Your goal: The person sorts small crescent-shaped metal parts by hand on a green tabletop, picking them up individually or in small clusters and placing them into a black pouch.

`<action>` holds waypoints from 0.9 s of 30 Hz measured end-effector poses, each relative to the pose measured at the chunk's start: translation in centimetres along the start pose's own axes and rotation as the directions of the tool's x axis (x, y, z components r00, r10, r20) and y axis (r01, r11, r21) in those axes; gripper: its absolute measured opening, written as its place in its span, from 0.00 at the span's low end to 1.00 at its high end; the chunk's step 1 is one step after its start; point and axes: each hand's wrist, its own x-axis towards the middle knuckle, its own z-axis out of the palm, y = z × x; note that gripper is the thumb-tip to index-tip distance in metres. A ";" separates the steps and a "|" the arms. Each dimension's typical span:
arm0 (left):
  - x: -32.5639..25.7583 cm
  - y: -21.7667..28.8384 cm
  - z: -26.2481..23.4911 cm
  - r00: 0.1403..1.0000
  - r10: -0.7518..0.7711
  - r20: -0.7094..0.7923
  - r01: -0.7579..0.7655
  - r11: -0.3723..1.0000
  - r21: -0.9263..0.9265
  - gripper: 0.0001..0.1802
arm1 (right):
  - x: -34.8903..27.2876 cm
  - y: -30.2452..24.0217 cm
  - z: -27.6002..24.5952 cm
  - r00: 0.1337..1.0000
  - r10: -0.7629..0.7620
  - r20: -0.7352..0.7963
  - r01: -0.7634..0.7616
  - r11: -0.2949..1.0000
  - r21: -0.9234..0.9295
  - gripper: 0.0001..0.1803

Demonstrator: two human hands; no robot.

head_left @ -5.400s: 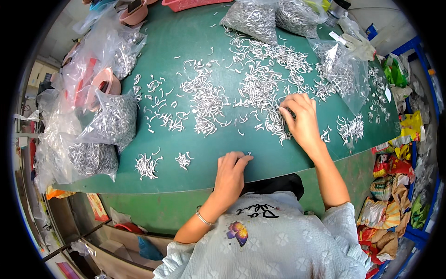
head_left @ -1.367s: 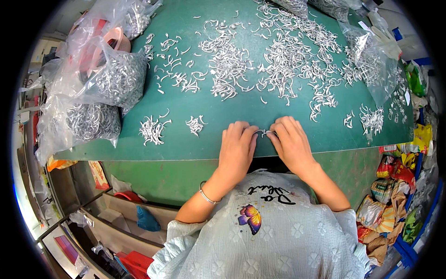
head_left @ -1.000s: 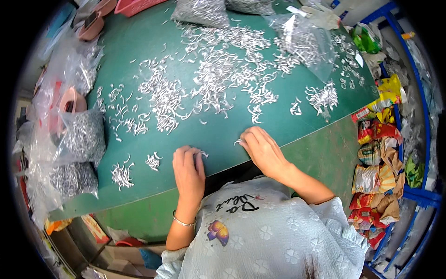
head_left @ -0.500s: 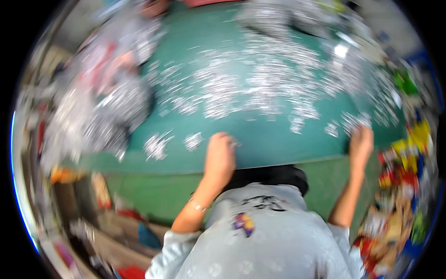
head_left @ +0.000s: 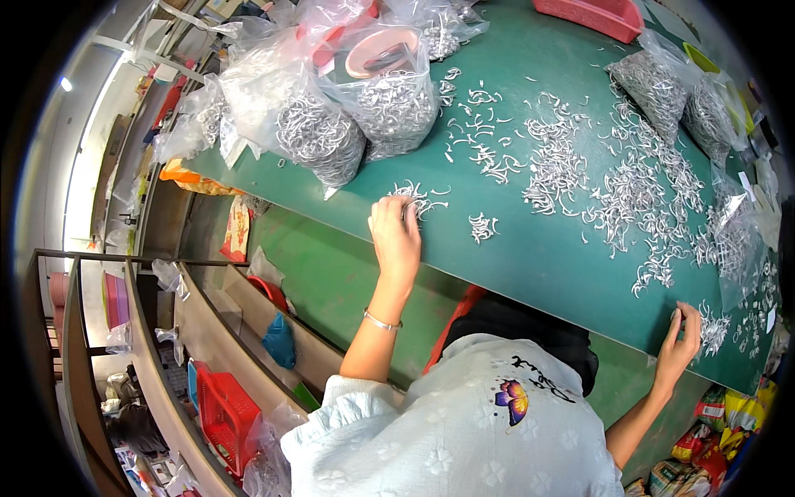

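Observation:
Small curved silver metal pieces lie all over the green table. My left hand (head_left: 396, 234) is at the table's front edge, its bent fingers at the near side of a small pile of curved metal pieces (head_left: 424, 199). Those fingers are closed together, and what they hold, if anything, is hidden. A smaller pile of the same pieces (head_left: 483, 228) lies just to its right. Far to the right, my right hand (head_left: 679, 340) is beside another pile of metal pieces (head_left: 712, 330). Its thumb and forefinger are slightly apart, with nothing visible between them.
Clear plastic bags full of metal pieces (head_left: 319, 137) stand at the table's left, one with a pink bowl (head_left: 381, 51) on top. More filled bags (head_left: 654, 87) and a red tray (head_left: 592, 15) are at the back right. Shelving with a red basket (head_left: 225, 418) stands lower left.
The view has swung left and sharpened. My left hand has moved left past the smaller pile to the leftmost one. My right hand stays by its pile, its fingers now loosened.

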 end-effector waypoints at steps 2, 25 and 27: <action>0.2 -0.5 0.4 0.998 0.059 -0.007 -0.058 0.990 0.132 0.06 | -0.1 -0.3 0.0 1.000 -0.001 0.016 0.002 1.000 -0.005 0.06; -18.7 22.8 14.0 -0.355 0.669 0.654 0.935 0.275 0.225 0.26 | 0.2 16.1 -6.4 0.956 0.265 -0.129 -0.267 0.964 0.005 0.22; -19.7 25.4 14.0 -0.253 0.694 0.674 0.936 0.353 -0.012 0.23 | 0.6 15.2 -5.5 0.971 0.233 -0.054 -0.232 0.973 0.016 0.23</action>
